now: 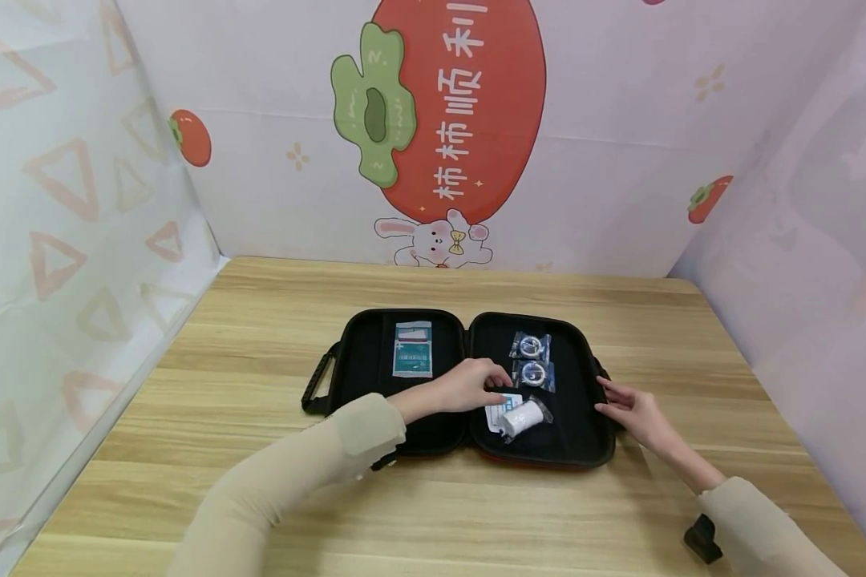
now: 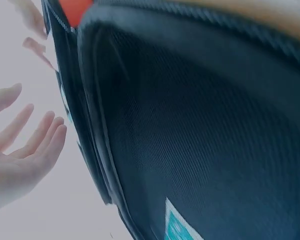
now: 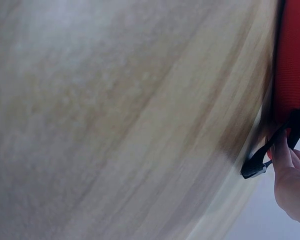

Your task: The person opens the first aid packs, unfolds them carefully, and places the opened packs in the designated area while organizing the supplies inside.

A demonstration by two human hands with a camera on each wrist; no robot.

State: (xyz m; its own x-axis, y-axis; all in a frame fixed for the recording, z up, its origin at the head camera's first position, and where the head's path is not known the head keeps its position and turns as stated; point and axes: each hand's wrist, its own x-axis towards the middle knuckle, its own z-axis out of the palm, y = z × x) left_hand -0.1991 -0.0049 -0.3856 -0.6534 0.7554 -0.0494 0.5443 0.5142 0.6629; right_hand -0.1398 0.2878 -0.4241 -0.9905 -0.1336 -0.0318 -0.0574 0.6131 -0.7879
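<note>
While the black-lined case [image 1: 580, 437] lies open on the wood-grain table [image 1: 476, 521], the head view shows its two shallow, round-cornered halves joined at a hinge, with a stiff black handle [image 1: 320, 383] on the case's left side. Inside the case's left half sits a flat, glossy teal packet [image 1: 413, 349], its print too small to read. Inside the right half, two wrapped white rings [image 1: 534, 375] in crinkly clear-and-blue film lie toward the case's far edge; toward its near edge, a white cylindrical roll [image 1: 523, 417] in clear film overlaps a flat white-and-blue packet [image 1: 496, 411]. The left hand [image 1: 467, 387] reaches over the case's hinge, fingers apart and loosely bent above that packet; whether they touch it I cannot tell. At the case's right edge, the right hand [image 1: 638, 414] pinches the rim. Beyond the case, a smooth white backdrop [image 1: 260, 72] bears a big red fruit print with sideways lettering, 柿柿顺利. The left wrist view shows the case's fine mesh-like lining, its zip-toothed edge and a corner of the teal packet, the left hand spread beside it. The right wrist view shows the case's red woven side, the right hand's fingers bent at a black strap [image 3: 262, 157] there.
</note>
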